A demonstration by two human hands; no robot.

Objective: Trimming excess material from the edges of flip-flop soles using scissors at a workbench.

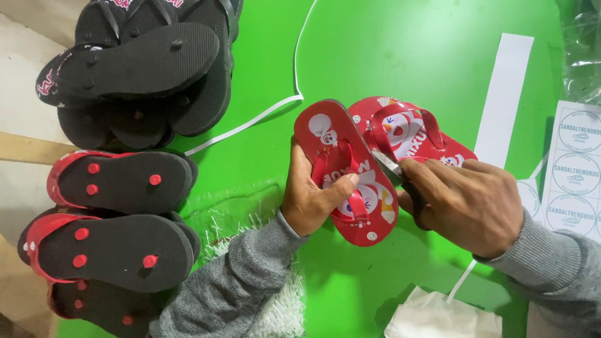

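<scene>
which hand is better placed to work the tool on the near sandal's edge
Right, probably: the right hand already has the tool at the near sandal, while the left hand steadies it by the strap.

I see a red flip-flop [347, 172] with a smooth, shiny printed top and shiny plastic-looking straps. The second red flip-flop [413, 134], at 2 o'clock from it, looks just as glossy. The green table cover [407, 50] is smooth and bright. At 9 o'clock, the black soles [125, 181] look matt and rubbery. My sleeves [238, 281] are grey, rough knit cloth.
</scene>
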